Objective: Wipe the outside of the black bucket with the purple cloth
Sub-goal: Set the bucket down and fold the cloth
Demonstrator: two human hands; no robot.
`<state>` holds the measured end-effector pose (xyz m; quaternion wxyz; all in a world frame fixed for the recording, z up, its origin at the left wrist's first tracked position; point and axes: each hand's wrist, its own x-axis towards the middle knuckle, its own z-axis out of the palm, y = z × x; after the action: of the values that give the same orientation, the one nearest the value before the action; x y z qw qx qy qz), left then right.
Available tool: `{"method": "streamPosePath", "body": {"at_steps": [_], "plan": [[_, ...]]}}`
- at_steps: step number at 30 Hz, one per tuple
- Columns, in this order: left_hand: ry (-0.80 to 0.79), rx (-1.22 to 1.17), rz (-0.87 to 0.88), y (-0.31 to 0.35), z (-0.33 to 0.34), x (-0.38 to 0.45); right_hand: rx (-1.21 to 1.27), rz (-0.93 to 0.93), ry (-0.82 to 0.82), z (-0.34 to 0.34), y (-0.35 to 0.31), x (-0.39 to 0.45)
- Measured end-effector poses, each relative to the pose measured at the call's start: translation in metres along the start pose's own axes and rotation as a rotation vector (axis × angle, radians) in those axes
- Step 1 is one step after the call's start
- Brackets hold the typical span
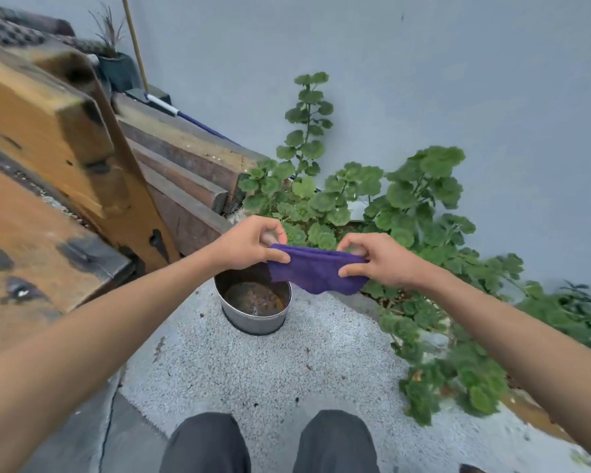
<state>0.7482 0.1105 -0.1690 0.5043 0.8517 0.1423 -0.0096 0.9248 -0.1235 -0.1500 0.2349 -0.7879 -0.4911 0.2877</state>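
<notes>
Over gravel [253,370], cloth [316,271] btwn both hands.

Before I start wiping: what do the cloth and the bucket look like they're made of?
Cloth: soft purple fabric with a fuzzy nap, probably terry or microfibre; it sags between the left hand and right hand.
Bucket: looks like metal; the outer wall shows as dull grey with a soft sheen and the rim is thin. The bottom inside is brown and blotchy, possibly rust or dirty water.

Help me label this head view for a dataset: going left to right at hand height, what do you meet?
Wooden structure → left hand → purple cloth → right hand → leafy plant.
</notes>
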Motion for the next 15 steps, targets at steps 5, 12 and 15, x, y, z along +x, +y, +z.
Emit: {"method": "streamPosePath", "body": {"at_steps": [5, 12, 15], "plan": [[0.09, 0.074, -0.024, 0.092, -0.045, -0.068, -0.13, -0.005, -0.074, -0.066, -0.091, -0.028], [0.274, 0.063, -0.207, 0.165, -0.084, -0.189, -0.215, -0.116, -0.221, -0.093, -0.209, -0.056], [0.331, 0.055, -0.297, 0.177, -0.089, -0.24, -0.235, -0.175, -0.256, -0.084, -0.245, -0.064]]}}
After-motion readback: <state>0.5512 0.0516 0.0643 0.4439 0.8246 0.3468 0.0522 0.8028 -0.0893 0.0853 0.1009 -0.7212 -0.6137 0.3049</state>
